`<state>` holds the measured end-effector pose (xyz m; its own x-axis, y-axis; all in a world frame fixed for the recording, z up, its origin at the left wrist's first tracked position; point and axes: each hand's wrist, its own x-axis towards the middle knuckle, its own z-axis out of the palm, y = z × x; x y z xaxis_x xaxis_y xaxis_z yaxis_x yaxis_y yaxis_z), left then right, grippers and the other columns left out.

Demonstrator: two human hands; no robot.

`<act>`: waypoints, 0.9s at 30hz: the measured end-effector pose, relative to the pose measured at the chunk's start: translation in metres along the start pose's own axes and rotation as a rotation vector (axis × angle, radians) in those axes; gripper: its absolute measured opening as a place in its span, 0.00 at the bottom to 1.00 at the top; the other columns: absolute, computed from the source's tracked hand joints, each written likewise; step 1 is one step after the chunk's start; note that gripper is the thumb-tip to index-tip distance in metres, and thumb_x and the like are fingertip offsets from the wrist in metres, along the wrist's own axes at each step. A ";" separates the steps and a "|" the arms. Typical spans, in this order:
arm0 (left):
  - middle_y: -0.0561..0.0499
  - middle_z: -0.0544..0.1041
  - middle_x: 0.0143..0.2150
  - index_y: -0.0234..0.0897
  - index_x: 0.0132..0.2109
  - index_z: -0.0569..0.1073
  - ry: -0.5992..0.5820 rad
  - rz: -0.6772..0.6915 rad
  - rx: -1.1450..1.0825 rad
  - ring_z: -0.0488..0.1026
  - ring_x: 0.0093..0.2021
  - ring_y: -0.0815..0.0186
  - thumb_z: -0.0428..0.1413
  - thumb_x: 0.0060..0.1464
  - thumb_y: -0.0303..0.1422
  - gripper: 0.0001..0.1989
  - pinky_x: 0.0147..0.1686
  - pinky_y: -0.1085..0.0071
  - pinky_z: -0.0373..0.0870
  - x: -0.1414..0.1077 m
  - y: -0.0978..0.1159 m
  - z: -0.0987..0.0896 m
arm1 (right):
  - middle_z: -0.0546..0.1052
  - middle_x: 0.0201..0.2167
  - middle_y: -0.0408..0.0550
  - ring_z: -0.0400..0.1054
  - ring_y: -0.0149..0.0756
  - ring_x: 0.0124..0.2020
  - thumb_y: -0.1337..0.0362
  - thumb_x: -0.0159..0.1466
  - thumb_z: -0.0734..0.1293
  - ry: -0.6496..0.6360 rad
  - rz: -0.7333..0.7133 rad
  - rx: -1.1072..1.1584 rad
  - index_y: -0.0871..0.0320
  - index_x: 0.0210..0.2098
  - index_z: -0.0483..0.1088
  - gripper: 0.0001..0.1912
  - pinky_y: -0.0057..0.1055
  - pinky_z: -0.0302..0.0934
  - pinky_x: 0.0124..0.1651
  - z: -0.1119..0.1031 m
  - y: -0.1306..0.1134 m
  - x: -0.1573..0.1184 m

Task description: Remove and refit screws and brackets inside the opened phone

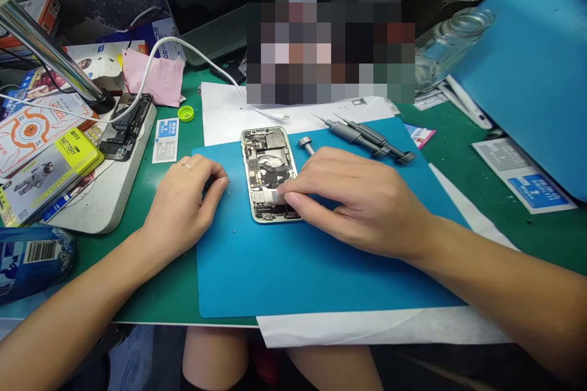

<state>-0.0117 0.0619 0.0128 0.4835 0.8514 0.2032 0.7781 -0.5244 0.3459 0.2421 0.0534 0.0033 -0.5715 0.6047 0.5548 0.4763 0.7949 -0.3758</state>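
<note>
An opened smartphone (pixel 270 174), its inner boards and connectors showing, lies on the blue mat (pixel 293 275). My right hand (pixel 353 198) is over its lower right part, thumb and index finger pinched together at the phone's inside; whatever is between the fingertips is too small or hidden to tell. My left hand (pixel 190 192) rests at the mat's left edge, fingers curled in and thumb against the index finger, with nothing visible in it. Close above my right hand, a metal tool with a round end (pixel 306 143) is partly covered by that hand. Tiny specks lie beside the phone.
Grey precision screwdrivers (pixel 367 137) lie at the mat's back right. A white cable (pixel 192 46) arcs across from the left. Phone parts (pixel 126 128) sit on a white block (pixel 112 204). A green cap (pixel 186 113), glass jar (pixel 452 46) and blue bottle (pixel 36 263) stand around.
</note>
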 end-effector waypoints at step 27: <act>0.56 0.77 0.43 0.41 0.52 0.69 -0.125 0.043 -0.624 0.74 0.42 0.73 0.54 0.69 0.30 0.06 0.42 0.77 0.70 -0.012 0.027 0.010 | 0.79 0.31 0.48 0.69 0.34 0.34 0.71 0.67 0.68 -0.013 -0.109 0.027 0.63 0.40 0.75 0.03 0.32 0.65 0.39 0.012 -0.009 -0.002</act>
<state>0.0072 0.0375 0.0107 0.5819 0.8023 0.1332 0.3949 -0.4220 0.8161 0.2307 0.0454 -0.0032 -0.6273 0.5151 0.5842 0.3928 0.8569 -0.3338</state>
